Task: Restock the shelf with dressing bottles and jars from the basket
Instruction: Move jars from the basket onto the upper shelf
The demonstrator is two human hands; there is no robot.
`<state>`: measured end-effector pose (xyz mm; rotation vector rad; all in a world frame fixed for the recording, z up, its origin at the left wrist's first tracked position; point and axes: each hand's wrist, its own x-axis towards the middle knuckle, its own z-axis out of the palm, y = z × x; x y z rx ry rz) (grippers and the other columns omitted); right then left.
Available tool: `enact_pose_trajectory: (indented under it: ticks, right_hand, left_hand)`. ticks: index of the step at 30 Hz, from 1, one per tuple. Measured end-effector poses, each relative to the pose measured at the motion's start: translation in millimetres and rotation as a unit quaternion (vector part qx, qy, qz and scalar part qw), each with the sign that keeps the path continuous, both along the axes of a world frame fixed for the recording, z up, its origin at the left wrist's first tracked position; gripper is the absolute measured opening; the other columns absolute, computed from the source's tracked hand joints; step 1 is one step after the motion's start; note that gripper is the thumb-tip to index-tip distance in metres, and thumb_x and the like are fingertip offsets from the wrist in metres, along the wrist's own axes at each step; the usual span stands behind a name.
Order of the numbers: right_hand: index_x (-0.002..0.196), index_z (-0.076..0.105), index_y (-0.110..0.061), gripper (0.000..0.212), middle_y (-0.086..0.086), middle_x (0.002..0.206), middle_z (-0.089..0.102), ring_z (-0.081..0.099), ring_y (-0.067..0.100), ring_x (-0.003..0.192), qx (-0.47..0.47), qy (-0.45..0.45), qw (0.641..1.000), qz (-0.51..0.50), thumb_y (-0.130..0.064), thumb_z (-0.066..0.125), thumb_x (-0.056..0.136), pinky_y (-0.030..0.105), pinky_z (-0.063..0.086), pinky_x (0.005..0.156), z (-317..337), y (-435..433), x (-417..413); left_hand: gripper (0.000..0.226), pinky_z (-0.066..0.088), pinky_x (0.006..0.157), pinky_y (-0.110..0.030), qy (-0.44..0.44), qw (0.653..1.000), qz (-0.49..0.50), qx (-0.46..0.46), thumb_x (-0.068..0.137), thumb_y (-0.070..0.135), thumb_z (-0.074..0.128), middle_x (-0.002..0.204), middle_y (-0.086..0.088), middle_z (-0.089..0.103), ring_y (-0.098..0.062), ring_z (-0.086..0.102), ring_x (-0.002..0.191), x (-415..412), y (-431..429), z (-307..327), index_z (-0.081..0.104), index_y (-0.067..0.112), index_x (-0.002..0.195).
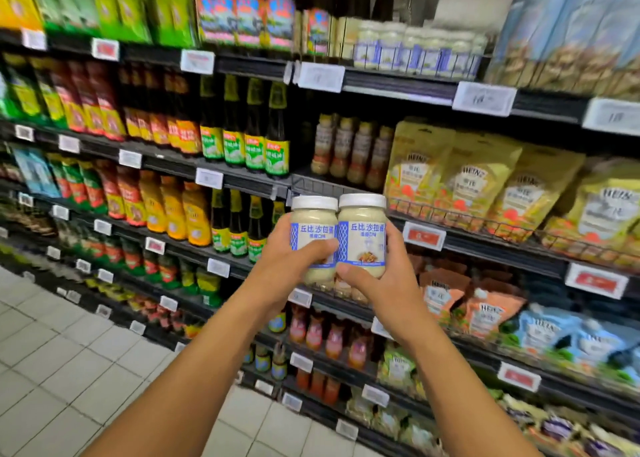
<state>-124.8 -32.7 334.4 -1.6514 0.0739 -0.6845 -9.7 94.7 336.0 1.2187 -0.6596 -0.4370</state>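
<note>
**Item:** two white-capped dressing jars, cream contents, blue-and-white labels.

- Left jar (313,228): gripped by the left hand (294,266), fingers curled round it, thumb across the label.
- Right jar (363,235): gripped by the right hand (377,283), thumb on the lower label.

**Position:** both upright, sides touching, held in the air to the lower left of the yellow Heinz pouches (485,186) (landmark for this entry).

**Around the landmark:**
- Left of the pouches, on the same shelf (485,247): brown dressing bottles (349,152).
- Above the pouches, one level up: matching white-capped jars (415,51).
- Below the pouches: orange pouches (446,294).
- On the shelf edge at the pouches' lower left: red price tag (424,235).
</note>
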Motion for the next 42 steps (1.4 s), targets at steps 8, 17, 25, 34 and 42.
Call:
enact_pose_trajectory:
  ticks: [8,17,25,34,42]
  right_hand:
    - [0.137,0.042,-0.016,0.08,0.004,0.119,0.068,0.07,0.019,0.104,0.006,-0.081,0.997,0.01,-0.028,0.081,0.068,0.03,0.057,0.078,60.3,2.9,34.7]
    - [0.133,0.047,-0.033,0.061,-0.002,0.121,0.069,0.07,0.024,0.107,0.032,-0.093,0.995,0.01,-0.042,0.07,0.078,0.035,0.059,0.075,93.1,-4.4,61.3]
    - [0.132,0.047,-0.011,0.065,0.004,0.098,0.077,0.073,0.022,0.087,0.024,-0.116,0.993,-0.02,-0.019,0.072,0.072,0.034,0.06,0.068,157.0,-41.6,84.9]
    - [0.125,0.046,-0.009,0.05,0.011,0.097,0.075,0.072,0.033,0.097,-0.057,-0.116,0.988,-0.084,0.003,0.071,0.083,0.06,0.054,0.093,241.9,-115.0,126.8]
    - [0.107,0.07,-0.01,0.044,0.009,0.093,0.077,0.074,0.024,0.089,-0.193,-0.041,0.969,-0.146,-0.02,0.076,0.065,0.056,0.056,0.092,296.5,-187.2,167.3]
  left_hand:
    - [0.055,0.06,0.077,-0.037,-0.073,0.996,-0.013,-0.043,0.074,0.024,0.075,0.112,-0.009,0.072,-0.025,0.072,0.1,28.8,4.7,71.5,0.054,0.015,0.123]
    - [0.056,0.056,0.065,-0.026,-0.113,0.991,-0.022,-0.062,0.069,0.027,0.077,0.105,-0.006,0.072,-0.017,0.072,0.088,58.0,-2.8,105.7,0.054,0.017,0.119]
    - [0.07,0.057,0.071,-0.039,-0.139,0.982,-0.067,-0.112,0.064,0.037,0.078,0.111,-0.01,0.073,-0.028,0.071,0.098,98.4,-45.9,160.6,0.056,0.011,0.125]
    - [0.06,0.059,0.075,-0.04,-0.207,0.97,-0.047,-0.116,0.073,0.029,0.076,0.112,-0.012,0.072,-0.029,0.071,0.101,166.6,-109.0,240.7,0.054,0.01,0.125]
    - [0.05,0.06,0.078,-0.035,-0.288,0.954,-0.041,-0.073,0.083,0.016,0.076,0.111,-0.01,0.073,-0.02,0.073,0.098,219.4,-166.6,298.5,0.056,0.008,0.128]
